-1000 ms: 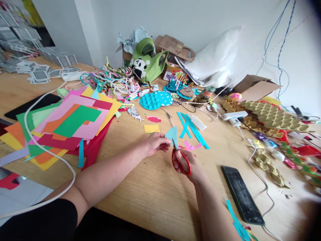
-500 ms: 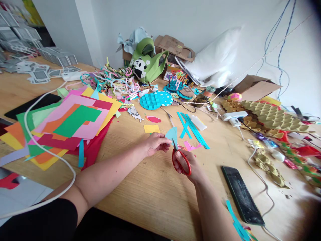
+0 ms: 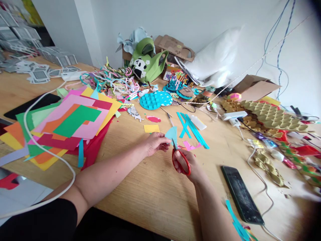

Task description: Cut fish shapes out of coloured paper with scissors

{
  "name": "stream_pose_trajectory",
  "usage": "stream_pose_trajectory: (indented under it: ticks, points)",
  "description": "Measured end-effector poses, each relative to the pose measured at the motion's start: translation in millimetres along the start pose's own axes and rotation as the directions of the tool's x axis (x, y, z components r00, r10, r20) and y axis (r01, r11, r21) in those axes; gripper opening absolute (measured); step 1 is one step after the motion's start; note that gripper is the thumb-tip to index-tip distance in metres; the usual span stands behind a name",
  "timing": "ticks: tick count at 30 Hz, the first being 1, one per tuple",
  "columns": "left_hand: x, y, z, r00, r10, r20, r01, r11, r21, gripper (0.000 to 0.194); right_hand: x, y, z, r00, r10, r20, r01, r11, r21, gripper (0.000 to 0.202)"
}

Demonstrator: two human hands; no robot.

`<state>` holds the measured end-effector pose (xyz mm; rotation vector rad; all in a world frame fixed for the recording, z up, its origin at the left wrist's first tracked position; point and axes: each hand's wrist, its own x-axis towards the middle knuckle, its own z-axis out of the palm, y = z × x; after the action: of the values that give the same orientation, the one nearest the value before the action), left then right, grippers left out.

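Clock read from the lt-blue pc, 12 being straight ahead: the wooden surface [image 3: 142, 187] runs under everything, w/ the coloured paper pile [image 3: 77, 118] spread over it at abt 9 to 10. The green bag [image 3: 152, 68] sits at the back, betw. 11 and 12; my phone [image 3: 242, 194] lies flat at 4 to 5. Blue strips [image 3: 197, 134] are at approx. 2 to 3, a few crossing. My R hand [image 3: 194, 169] is at 5, fingers curled thru the red handles of the scissors [image 3: 175, 147], thumb on top. They should feel firm and fairly light; best grip is the loops, w/ the wrist kept loose. My L hand [image 3: 157, 144] is at 8, thumb and fingertips pinching the L edge of the lt-blue pc [image 3: 171, 133], held just above the blades. The blades meet its lower part; can't tell exactly how far in they are. It looks like thin paper, so next to no weight, bendy, easy to crease or tear: I'd pinch it lightly by the edge, close to the blades but clear of them, so it doesn't flop. Smaller bits: yellow rect. [image 3: 151, 128] at 10, pink scraps [image 3: 189, 146] at 4.
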<state>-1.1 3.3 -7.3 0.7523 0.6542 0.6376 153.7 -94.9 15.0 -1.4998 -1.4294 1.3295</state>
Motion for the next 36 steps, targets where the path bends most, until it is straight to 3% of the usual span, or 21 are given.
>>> stream_pose_trajectory:
  ticks: [22, 36]
  points:
    - [-2.5, 4.3, 3.2, 1.000, -0.026, 0.000, 0.026, 0.999, 0.042, 0.016, -1.0, -6.8, 0.3, 0.997, 0.075, 0.016, -0.075, 0.997, -0.002, 0.065]
    - [-2.3, 3.9, 3.5, 1.000, -0.028, 0.000, 0.028, 0.998, 0.050, 0.016, 0.8, -2.4, -2.5, 0.999, 0.042, 0.030, -0.041, 0.999, -0.034, 0.062]
